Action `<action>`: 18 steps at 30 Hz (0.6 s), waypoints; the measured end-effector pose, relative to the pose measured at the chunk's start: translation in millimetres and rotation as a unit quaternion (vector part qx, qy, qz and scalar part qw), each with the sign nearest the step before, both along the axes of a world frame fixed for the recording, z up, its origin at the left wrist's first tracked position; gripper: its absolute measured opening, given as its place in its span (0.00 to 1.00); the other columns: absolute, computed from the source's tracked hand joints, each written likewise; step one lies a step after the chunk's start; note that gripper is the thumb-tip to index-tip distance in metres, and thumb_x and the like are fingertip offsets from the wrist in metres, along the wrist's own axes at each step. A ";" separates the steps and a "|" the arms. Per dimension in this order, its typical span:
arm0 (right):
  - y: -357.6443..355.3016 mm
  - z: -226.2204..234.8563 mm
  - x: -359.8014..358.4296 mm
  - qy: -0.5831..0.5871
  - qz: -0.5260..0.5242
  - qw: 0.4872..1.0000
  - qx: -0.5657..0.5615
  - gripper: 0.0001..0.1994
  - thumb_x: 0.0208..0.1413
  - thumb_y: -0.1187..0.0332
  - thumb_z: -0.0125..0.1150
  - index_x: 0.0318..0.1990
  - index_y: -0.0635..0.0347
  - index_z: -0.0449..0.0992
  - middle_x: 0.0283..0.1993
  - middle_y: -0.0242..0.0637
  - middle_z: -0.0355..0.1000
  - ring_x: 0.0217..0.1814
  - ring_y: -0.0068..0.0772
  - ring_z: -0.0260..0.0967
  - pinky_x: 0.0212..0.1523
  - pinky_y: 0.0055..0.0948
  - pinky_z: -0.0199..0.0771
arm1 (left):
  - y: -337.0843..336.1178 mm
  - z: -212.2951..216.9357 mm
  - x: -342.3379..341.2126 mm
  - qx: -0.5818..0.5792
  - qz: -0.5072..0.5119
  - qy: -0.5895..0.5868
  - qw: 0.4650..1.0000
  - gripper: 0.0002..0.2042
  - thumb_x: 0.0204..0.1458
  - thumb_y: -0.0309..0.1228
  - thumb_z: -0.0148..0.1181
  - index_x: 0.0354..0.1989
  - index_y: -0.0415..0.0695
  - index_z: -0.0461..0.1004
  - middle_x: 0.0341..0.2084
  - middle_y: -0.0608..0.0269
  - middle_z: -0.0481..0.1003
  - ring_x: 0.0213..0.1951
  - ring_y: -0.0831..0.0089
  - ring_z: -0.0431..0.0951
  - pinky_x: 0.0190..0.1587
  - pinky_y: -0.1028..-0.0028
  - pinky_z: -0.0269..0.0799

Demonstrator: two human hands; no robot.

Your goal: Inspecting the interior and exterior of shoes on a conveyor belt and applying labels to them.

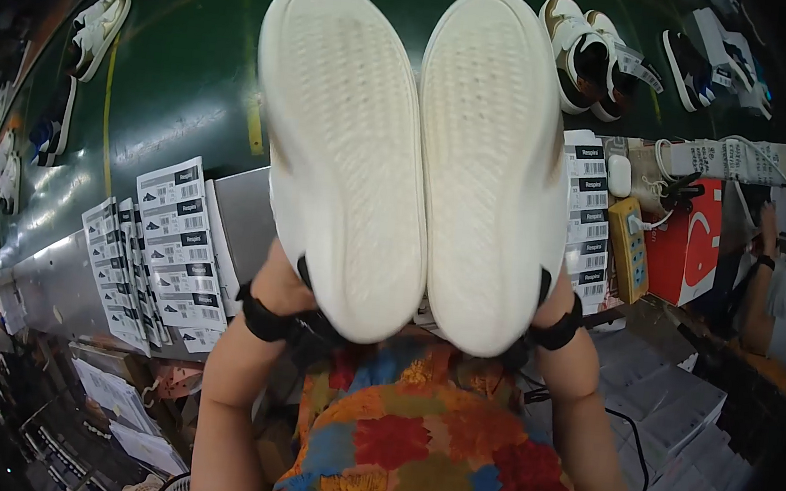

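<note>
A pair of white shoes is held up close before me, with the cream soles facing me and the toes pointing away. Dimpled tread covers the front of both soles. My left hand (pixel 282 279) is on the outer side of the left shoe (pixel 345 156), near its heel. On the opposite side, my right hand (pixel 555 305) grips the right shoe (pixel 487 169). The two soles touch along their inner edges. Most of my fingers are hidden behind the shoes. Black bands circle both wrists.
A green work surface (pixel 183 64) with yellow lines carries white-and-brown sneakers (pixel 586 56) and other shoes. Printed label sheets (pixel 179 253) lie left, more labels (pixel 588 226) right. A yellow power strip (pixel 629 249) and red box (pixel 686 245) stand right, near another person's arm (pixel 763 281).
</note>
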State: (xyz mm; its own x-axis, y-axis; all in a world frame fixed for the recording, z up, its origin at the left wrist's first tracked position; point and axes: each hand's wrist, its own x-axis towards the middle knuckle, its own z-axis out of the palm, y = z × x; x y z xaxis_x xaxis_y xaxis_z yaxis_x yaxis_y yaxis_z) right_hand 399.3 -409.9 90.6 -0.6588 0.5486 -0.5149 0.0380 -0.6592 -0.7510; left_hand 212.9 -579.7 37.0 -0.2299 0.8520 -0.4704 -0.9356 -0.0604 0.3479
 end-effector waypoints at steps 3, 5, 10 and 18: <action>42.5 -16.5 -44.5 0.007 -0.048 0.998 0.034 0.24 0.56 0.74 0.55 0.60 0.68 0.62 0.53 0.44 0.70 0.56 0.33 0.68 0.56 0.28 0.67 | 65.1 6.9 -64.1 -0.138 -0.024 0.388 0.911 0.16 0.55 0.23 0.48 0.52 0.37 0.68 0.42 0.56 0.76 0.37 0.68 0.80 0.32 0.72 0.79; 57.4 -34.4 -78.4 -0.019 -0.063 0.984 0.166 0.24 0.55 0.74 0.55 0.60 0.70 0.62 0.52 0.44 0.70 0.55 0.33 0.68 0.56 0.28 0.66 | 106.5 3.0 -80.8 -0.137 0.008 0.433 0.891 0.17 0.52 0.22 0.52 0.51 0.33 0.69 0.37 0.57 0.76 0.36 0.71 0.78 0.38 0.73 0.74; 45.0 -45.5 -41.9 -0.137 0.071 0.871 0.466 0.21 0.55 0.70 0.60 0.55 0.68 0.68 0.52 0.46 0.72 0.52 0.35 0.71 0.49 0.29 0.70 | 107.6 9.2 -61.4 -0.168 -0.072 0.715 0.675 0.20 0.53 0.29 0.58 0.53 0.30 0.69 0.45 0.50 0.77 0.43 0.64 0.79 0.44 0.71 0.72; -49.9 -14.5 95.9 -0.296 0.110 0.776 0.546 0.05 0.48 0.73 0.64 0.31 0.64 0.78 0.31 0.42 0.77 0.33 0.41 0.76 0.37 0.31 0.75 | 37.4 7.7 22.3 -0.178 -0.307 0.811 0.464 0.21 0.48 0.44 0.64 0.24 0.34 0.73 0.19 0.48 0.75 0.25 0.52 0.77 0.29 0.62 0.72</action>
State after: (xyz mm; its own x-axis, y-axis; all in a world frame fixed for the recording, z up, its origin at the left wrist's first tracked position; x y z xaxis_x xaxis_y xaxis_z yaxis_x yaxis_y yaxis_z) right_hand 495.2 -459.8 76.1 -0.6247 0.7777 -0.0700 0.6104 0.4305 -0.6649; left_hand 235.1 -542.3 44.6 -0.2932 0.9258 -0.2385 0.7733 0.3764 0.5103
